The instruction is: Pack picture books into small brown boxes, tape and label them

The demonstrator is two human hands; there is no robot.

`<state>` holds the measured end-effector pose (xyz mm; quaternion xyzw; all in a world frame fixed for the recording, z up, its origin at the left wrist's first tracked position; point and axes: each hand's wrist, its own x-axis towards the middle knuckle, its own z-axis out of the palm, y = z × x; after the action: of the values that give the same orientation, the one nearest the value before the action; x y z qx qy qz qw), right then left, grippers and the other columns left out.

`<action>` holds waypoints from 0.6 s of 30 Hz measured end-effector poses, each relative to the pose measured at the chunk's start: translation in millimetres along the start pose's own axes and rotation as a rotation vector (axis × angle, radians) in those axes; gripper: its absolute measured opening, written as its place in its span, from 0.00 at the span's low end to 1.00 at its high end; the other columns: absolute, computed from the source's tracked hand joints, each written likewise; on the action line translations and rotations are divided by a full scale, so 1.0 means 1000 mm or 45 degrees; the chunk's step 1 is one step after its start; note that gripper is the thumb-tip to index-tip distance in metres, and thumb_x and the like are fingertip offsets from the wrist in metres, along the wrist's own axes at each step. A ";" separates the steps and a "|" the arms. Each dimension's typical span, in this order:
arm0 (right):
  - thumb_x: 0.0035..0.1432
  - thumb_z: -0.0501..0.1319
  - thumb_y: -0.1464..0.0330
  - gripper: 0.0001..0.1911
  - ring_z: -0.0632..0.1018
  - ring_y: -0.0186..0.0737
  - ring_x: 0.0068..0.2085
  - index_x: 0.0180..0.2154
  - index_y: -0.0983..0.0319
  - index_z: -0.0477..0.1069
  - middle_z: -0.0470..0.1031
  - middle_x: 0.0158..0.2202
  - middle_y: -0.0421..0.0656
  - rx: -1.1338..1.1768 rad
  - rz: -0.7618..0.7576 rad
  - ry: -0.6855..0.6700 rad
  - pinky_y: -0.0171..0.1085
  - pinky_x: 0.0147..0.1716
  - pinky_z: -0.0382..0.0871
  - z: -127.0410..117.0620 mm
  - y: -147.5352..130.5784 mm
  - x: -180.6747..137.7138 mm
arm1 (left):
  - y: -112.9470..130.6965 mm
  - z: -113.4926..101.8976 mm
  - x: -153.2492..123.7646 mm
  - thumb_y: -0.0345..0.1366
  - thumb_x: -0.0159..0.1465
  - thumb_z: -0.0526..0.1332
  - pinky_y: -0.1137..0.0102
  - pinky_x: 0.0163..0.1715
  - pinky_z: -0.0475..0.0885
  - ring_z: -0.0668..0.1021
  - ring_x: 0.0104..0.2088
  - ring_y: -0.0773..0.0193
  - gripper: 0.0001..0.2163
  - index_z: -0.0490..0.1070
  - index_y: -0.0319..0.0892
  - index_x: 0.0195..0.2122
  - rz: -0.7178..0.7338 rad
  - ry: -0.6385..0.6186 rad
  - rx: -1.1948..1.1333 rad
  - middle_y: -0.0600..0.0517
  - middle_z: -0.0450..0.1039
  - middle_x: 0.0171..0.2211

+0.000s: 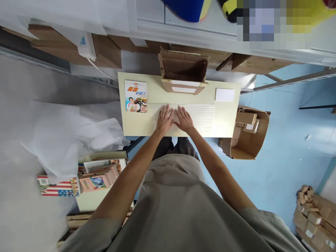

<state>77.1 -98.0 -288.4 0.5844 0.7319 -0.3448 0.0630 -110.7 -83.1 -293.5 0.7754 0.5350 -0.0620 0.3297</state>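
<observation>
While both palms press ribbed white sheet (203,115) flat by table (228,124) near edge, centre: left hand (164,119), right hand (184,119) grip open, fingers spread, holding nothing. Best, judged: even pressure, outward strokes. Book (135,96) at left edge; open carton (183,70) at far edge.

An open cardboard box (183,70) blocks the tabletop's (225,124) far edge; a book (135,96) lies left of it, a white pad (224,95) right, with bare gaps between.

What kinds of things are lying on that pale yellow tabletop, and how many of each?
Colourful paperback book: 1
Open brown cardboard box: 1
Small white square card: 1
White ribbed sheet: 1
Total: 4
</observation>
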 end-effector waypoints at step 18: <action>0.77 0.60 0.53 0.47 0.43 0.58 0.86 0.84 0.63 0.45 0.39 0.87 0.53 -0.074 0.128 0.075 0.58 0.81 0.47 0.014 -0.011 0.013 | -0.048 -0.027 -0.010 0.43 0.64 0.77 0.38 0.79 0.52 0.42 0.84 0.30 0.52 0.51 0.45 0.85 0.073 -0.188 0.025 0.40 0.33 0.86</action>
<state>58.8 -96.1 -301.1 0.6283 0.7127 -0.3025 0.0754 -163.8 -64.6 -289.5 0.7870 0.4861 -0.1148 0.3622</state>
